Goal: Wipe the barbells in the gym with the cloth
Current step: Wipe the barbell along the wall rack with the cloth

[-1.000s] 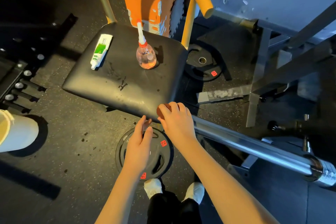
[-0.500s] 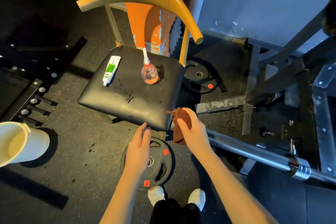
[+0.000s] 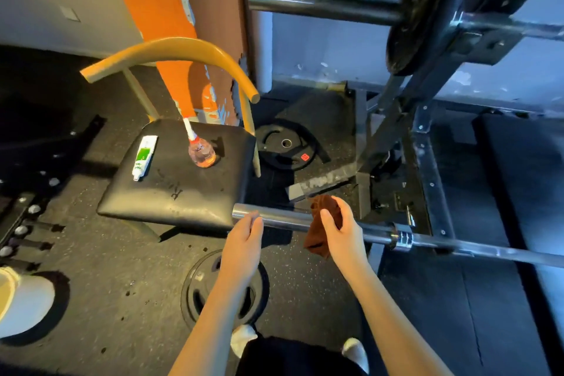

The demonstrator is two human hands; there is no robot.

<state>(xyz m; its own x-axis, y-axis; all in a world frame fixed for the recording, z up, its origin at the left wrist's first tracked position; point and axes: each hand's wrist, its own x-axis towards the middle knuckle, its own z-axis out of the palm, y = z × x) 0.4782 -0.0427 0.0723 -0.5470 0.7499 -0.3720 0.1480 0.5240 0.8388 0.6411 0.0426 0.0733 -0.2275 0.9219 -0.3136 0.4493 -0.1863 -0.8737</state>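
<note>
A chrome barbell (image 3: 283, 219) runs low across the view from its sleeve end near the chair out to the right edge, with a collar (image 3: 402, 239) partway along. My right hand (image 3: 345, 235) grips a brown cloth (image 3: 316, 243) and holds it against the sleeve; part of the cloth hangs below the bar. My left hand (image 3: 244, 247) reaches up with straight fingers to the sleeve end, touching or just short of it. A second barbell (image 3: 320, 4) with a black plate (image 3: 424, 9) rests higher up on the rack.
A chair with a black seat (image 3: 171, 192) carries a toothpaste tube (image 3: 145, 157) and a spray bottle (image 3: 201, 151). Weight plates lie on the floor behind the chair (image 3: 285, 146) and by my feet (image 3: 198, 293). The rack frame (image 3: 427, 162) stands right; a white bucket (image 3: 24, 302) sits left.
My right hand has slid the cloth rightward along the bar sleeve, away from its end. My left hand rose toward the sleeve end. My view tilted up, revealing the racked barbell.
</note>
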